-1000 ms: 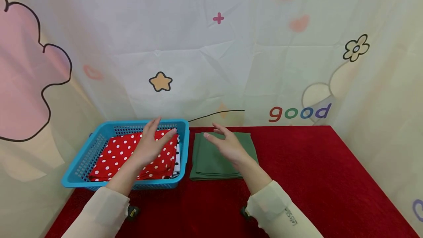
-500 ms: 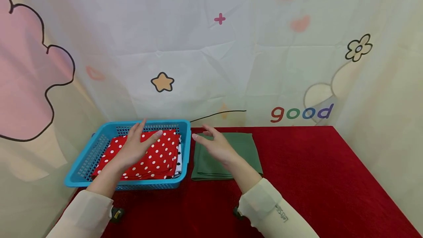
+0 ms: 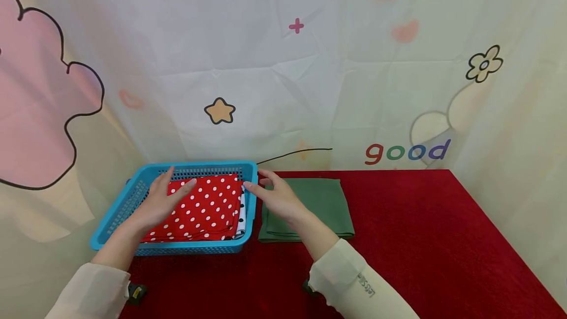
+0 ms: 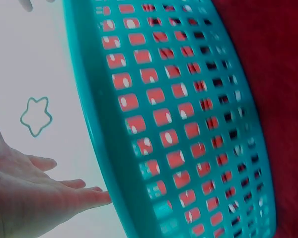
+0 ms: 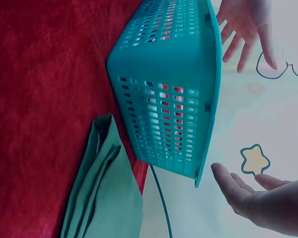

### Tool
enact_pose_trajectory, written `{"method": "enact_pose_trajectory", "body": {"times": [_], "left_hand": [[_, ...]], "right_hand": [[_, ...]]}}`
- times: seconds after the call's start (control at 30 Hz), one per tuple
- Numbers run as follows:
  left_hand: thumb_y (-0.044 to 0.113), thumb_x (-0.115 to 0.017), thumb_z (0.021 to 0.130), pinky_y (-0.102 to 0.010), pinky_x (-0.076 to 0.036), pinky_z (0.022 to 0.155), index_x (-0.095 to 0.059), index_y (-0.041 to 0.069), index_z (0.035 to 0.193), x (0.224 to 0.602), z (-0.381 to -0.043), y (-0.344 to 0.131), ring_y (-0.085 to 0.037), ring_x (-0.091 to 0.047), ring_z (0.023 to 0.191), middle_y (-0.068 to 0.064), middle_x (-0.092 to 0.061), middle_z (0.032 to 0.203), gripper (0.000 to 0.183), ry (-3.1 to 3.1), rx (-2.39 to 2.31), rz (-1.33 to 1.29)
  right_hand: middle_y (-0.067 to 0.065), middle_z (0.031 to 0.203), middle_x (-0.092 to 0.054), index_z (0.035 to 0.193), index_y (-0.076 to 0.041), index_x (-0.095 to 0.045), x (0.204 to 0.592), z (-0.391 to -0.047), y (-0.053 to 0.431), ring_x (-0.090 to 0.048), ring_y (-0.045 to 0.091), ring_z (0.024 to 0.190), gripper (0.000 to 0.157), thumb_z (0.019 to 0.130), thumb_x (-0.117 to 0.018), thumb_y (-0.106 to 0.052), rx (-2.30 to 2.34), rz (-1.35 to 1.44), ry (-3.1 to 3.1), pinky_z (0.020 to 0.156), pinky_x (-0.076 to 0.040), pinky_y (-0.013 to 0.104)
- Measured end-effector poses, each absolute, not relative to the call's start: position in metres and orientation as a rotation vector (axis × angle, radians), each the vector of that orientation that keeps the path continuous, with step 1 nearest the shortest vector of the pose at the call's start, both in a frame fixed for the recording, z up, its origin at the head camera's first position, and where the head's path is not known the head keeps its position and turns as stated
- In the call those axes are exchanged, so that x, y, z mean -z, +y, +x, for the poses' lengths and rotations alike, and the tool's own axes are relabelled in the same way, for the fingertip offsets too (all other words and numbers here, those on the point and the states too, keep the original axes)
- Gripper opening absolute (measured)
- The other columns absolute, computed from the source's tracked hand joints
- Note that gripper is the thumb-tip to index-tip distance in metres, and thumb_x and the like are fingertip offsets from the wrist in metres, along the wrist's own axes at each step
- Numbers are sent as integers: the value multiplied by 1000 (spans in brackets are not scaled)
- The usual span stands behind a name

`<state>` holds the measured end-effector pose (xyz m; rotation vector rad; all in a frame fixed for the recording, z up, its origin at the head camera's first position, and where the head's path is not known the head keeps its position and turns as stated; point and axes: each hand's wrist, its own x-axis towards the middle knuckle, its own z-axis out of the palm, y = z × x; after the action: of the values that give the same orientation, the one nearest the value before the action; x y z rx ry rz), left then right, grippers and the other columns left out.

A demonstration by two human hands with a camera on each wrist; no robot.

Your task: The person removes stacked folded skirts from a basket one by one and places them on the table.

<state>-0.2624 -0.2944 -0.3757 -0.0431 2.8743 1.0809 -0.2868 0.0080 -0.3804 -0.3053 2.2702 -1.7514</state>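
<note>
A blue plastic basket (image 3: pixel 177 245) stands at the left of the red-covered table. Inside it lies a folded red cloth with white dots (image 3: pixel 210 206), over a white cloth with black dots (image 3: pixel 241 215) that shows at the right side. My left hand (image 3: pixel 155 206) hovers above the basket's left part, fingers extended and thumb apart, holding nothing. Near the basket's right rim is my right hand (image 3: pixel 279 201), also with fingers spread and nothing in it. The right wrist view shows a gap between its fingertips and the rim. Beneath that hand lies a folded green cloth (image 3: pixel 319 206).
The red table covering (image 3: pixel 398 230) reaches to the right of the green cloth. A pale printed curtain (image 3: pixel 310 87) hangs behind the table and along both sides. A small dark device (image 3: pixel 136 293) sits at the left wrist.
Both hands have shifted left in the head view, the left one over the basket's left part and the right one from the green cloth to the basket's right rim. The basket and cloths stay put.
</note>
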Motion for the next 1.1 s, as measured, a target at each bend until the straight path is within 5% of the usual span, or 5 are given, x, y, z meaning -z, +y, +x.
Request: {"method": "enact_pose_trajectory", "body": {"times": [0.5,0.7,1.1], "left_hand": [[65,-43,103,-72,-47,103,16,1,162,387,-262,-338,-64,-5,148,-40,2,164,105,2759,-1092,-82],[64,-43,103,-68,-51,101,18,2,162,391,-263,-351,-64,-7,146,-40,0,164,105,2691,-1138,-67],[70,-37,102,-64,-54,100,20,4,162,401,-267,-370,-65,-6,146,-40,3,163,106,2610,-1128,-149]], "right_hand": [[17,157,-45,161,-19,-35,377,-279,-17,-45,36,141,77,96,-71,-42,1737,-337,2199,96,-60,50],[18,155,-46,161,-18,-34,379,-276,-27,-56,31,131,78,96,-71,-42,1750,-350,2146,92,-62,48],[7,131,-61,158,-19,-37,387,-269,-48,-66,22,112,78,94,-73,-44,1767,-348,2103,89,-62,52]]}}
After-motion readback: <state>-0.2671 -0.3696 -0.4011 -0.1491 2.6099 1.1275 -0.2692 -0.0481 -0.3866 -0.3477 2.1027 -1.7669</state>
